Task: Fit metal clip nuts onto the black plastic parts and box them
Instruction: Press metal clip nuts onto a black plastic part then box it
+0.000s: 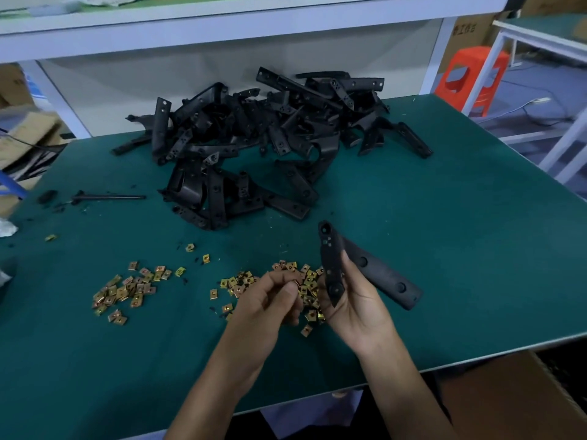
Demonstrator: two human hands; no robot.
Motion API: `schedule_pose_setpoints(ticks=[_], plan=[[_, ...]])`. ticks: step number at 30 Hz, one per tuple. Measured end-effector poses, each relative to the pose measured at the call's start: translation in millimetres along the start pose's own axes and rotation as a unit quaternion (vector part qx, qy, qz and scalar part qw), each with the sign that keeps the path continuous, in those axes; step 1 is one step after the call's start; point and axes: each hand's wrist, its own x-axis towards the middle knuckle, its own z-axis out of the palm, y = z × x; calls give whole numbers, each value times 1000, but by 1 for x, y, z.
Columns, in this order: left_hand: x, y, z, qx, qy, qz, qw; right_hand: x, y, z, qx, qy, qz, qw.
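Note:
My right hand (352, 308) grips a black V-shaped plastic part (374, 271), one arm pointing up, the other slanting down to the right. My left hand (273, 296) is beside it, fingertips pinched on a small brass-coloured clip nut (298, 283) just left of the part. Under and around both hands lies a scatter of clip nuts (305, 281). A second patch of clip nuts (127, 289) lies further left. A big heap of black plastic parts (254, 138) sits at the back of the green table (460, 233).
A cardboard box (514, 398) stands below the table's front right edge. A thin black rod (108, 197) and black scraps lie at the left. White shelf posts (432, 55) rise behind the heap. An orange stool (470, 77) stands far right; more cartons (25, 134) at the left.

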Motion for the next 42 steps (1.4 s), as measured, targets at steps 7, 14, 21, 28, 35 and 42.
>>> schedule_pose_setpoints(ticks=[7, 14, 21, 28, 35, 42], plan=[[-2, 1, 4, -66, 10, 4, 998, 0, 0, -4, 2, -3, 20, 1000], [0, 4, 10, -78, 50, 16, 996, -1, 4, -6, -63, -22, 34, 997], [2, 3, 15, -77, 64, 12, 995, 0, 6, -5, -103, -30, 32, 994], [4, 6, 17, -131, 82, 0, 988, 2, 8, -5, -102, -37, 28, 994], [4, 16, 12, -100, 43, -11, 994, -1, 9, -2, -93, -92, 31, 991], [14, 23, 2, -4, -27, -14, 1000, 0, 9, -5, -86, -64, 13, 994]])
